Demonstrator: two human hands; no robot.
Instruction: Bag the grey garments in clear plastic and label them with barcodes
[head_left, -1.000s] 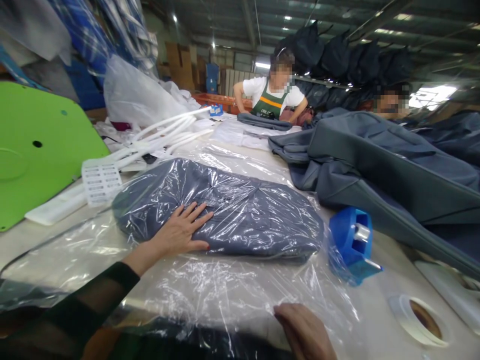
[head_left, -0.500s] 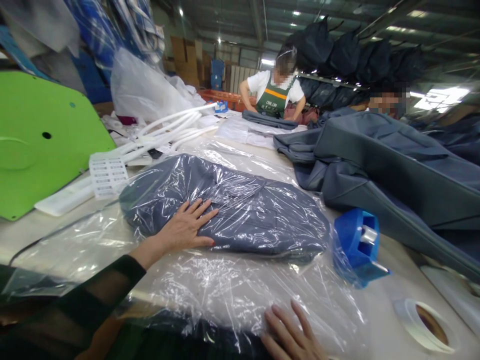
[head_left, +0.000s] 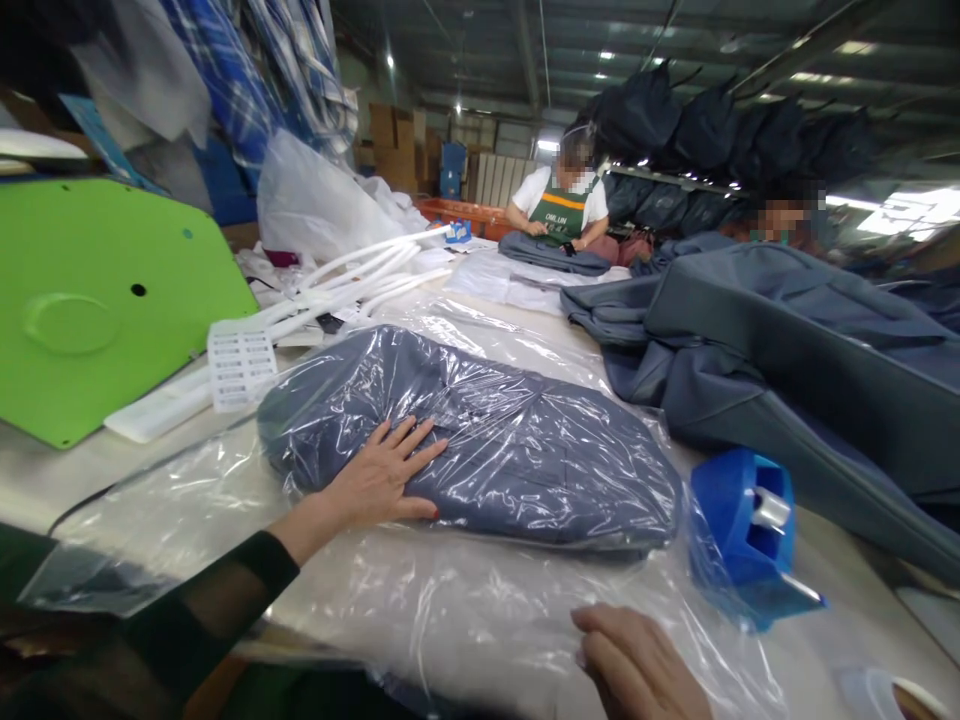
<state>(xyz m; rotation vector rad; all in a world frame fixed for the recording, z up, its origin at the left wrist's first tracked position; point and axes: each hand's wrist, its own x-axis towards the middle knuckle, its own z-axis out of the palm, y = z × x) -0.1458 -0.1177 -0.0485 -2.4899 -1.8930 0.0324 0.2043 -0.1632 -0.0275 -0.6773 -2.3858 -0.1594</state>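
Observation:
A folded blue-grey fabric item (head_left: 517,450) lies inside a clear plastic bag (head_left: 187,500) on the table. My left hand (head_left: 382,475) rests on it through the plastic, fingers spread and palm down. Down at the lower right, my right hand (head_left: 637,660) has its fingers bent and close together over the loose front part of the bag, seemingly gripping the plastic; its thumb is hidden. A blue tape dispenser (head_left: 742,530) stands just right of the bag, whose right end touches it.
A green panel (head_left: 112,310), a label sheet (head_left: 241,368) and white tubing (head_left: 360,275) lie on the left. Large grey fabric (head_left: 787,340) is heaped on the right. A tape roll (head_left: 885,695) sits at lower right. A co-worker (head_left: 562,200) handles folded fabric across the table.
My right hand has gone from spread fingers to bent, closed fingers over the plastic, whose front edge has shifted. My left hand stays on the fabric item. The view has tilted slightly.

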